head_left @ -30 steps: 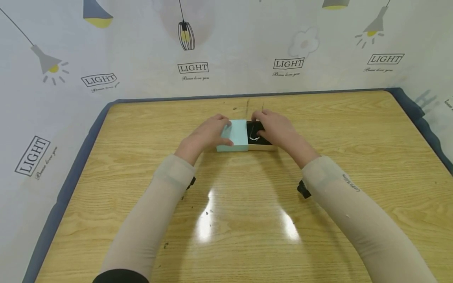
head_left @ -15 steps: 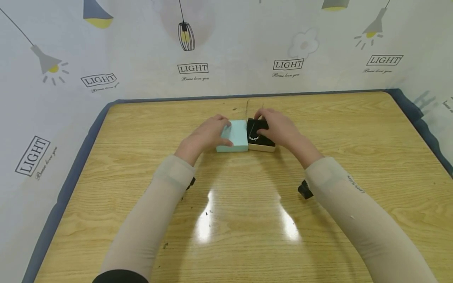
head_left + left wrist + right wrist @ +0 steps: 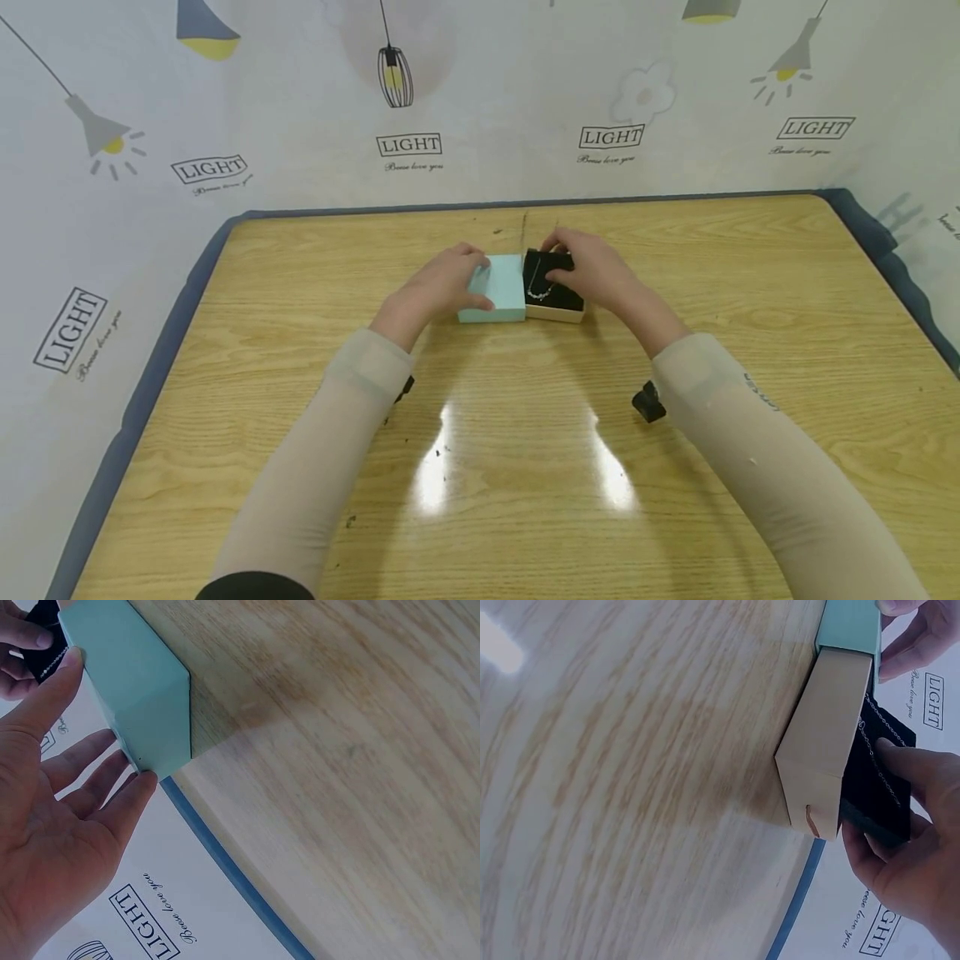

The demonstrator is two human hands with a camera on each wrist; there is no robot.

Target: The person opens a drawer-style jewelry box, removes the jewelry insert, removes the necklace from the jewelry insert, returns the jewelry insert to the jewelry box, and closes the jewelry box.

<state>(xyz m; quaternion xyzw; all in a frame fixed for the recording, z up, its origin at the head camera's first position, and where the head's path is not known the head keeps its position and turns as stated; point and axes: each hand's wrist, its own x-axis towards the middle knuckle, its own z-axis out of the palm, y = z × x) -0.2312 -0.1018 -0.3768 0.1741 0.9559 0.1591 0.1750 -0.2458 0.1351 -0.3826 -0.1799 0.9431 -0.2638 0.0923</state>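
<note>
Two hands are seen, with one green cover, one cream tray, one black pad and one thin silver chain. The cover and the tray are placed end to end on one wooden table, near its far edge. Their long line is stretched from side to side. The bare end of the tray is pointed to the person's right, and one little brown loop is fixed there. The other end is met by the cover; how far it is tucked in cannot be told. The cover is held by the left hand, with the thumb near, the fingers on the far side, and a wide gap between. The black pad is pinched by the right hand, thumb on top and fingers at the edge, with only a small gap. The pad's right end is lifted above the tray, and the chain is laid over the pad. Two pale sleeves are worn.
</note>
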